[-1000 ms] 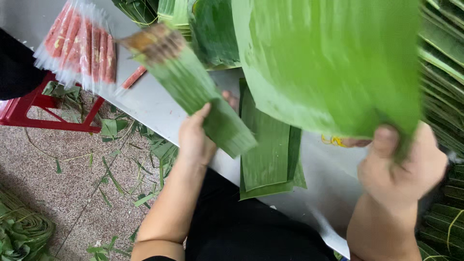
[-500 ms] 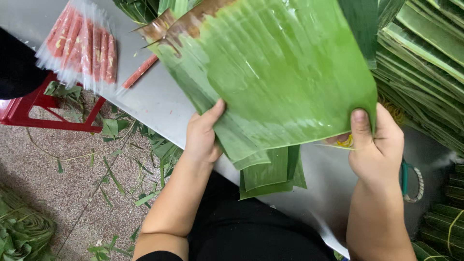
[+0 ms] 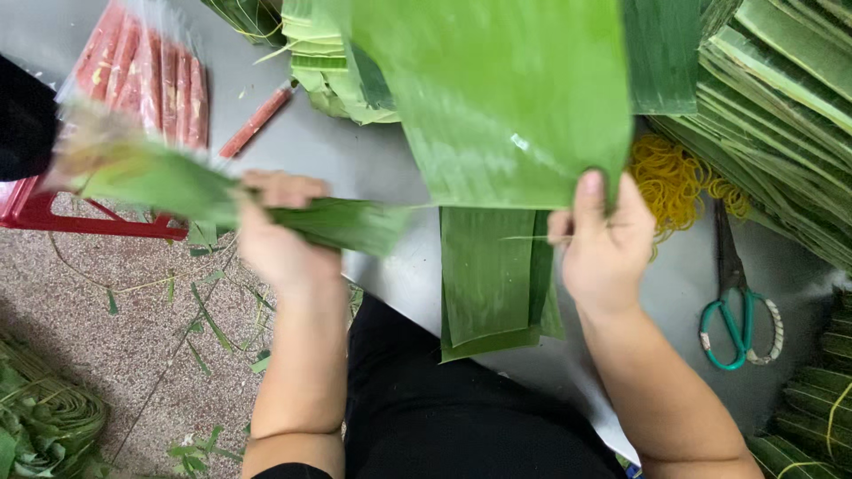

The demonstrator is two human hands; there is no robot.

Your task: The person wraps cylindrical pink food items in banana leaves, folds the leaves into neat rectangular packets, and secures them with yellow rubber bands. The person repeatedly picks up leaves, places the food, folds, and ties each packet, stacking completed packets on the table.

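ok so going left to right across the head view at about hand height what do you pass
red stool frame → folded leaf strip → left hand gripping that strip → flat leaf pieces lying on the grey table → right hand pinching the big leaf → yellow rubber bands → green-handled scissors

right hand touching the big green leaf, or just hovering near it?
Touching. The head view shows the right hand pinching the lower edge of the large green leaf, with the thumb pressed flat on its face above the metal table.
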